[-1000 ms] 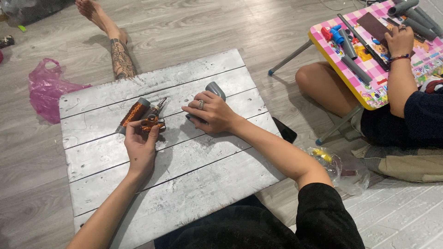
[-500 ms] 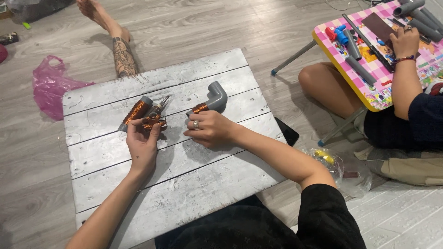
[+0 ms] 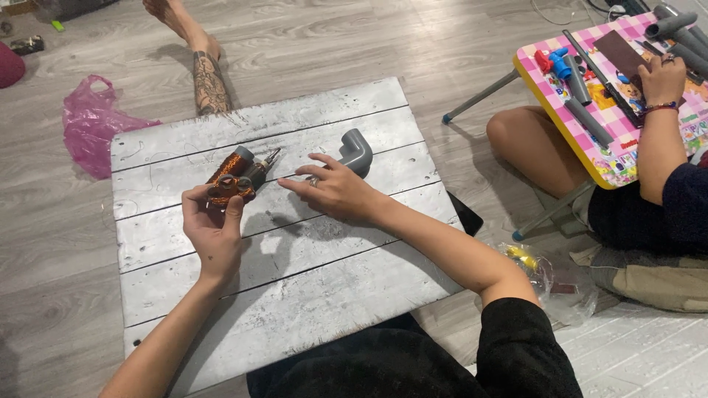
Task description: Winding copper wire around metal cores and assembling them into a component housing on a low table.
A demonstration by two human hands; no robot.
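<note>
Copper-coloured and glossy, the small motor-like part (image 3: pixel 231 177) is a stubby wound cylinder with a grey cap at one end and thin metal prongs poking from the other; the left hand (image 3: pixel 214 232) grips it from below, fingers curled round its near end, holding it just above the whitewashed plank board (image 3: pixel 295 295), towards the board's far left. As far as the view shows, the part is picked up and being looked over or worked on, with nothing yet joined to it; whether anything has been fitted cannot be told. The right hand (image 3: pixel 335 193) lies loosely spread on the board just right of the part, palm down, a ring on one finger, its fingertips stretched towards the prongs and holding nothing that can be seen. Just beyond that hand, further right of the part, lies a grey plastic pipe elbow (image 3: pixel 356 151), smooth and matt, untouched. The board itself is rough, scuffed timber with dark seams between its planks, resting on a grey wood-grain floor. Well left of the part a crumpled pink plastic bag (image 3: pixel 92 125) sits on the floor. Far to the right, another person's hand (image 3: pixel 658 77) rests on a pink chequered folding table (image 3: pixel 590 140) strewn with grey pipes and small blue and red pieces.
</note>
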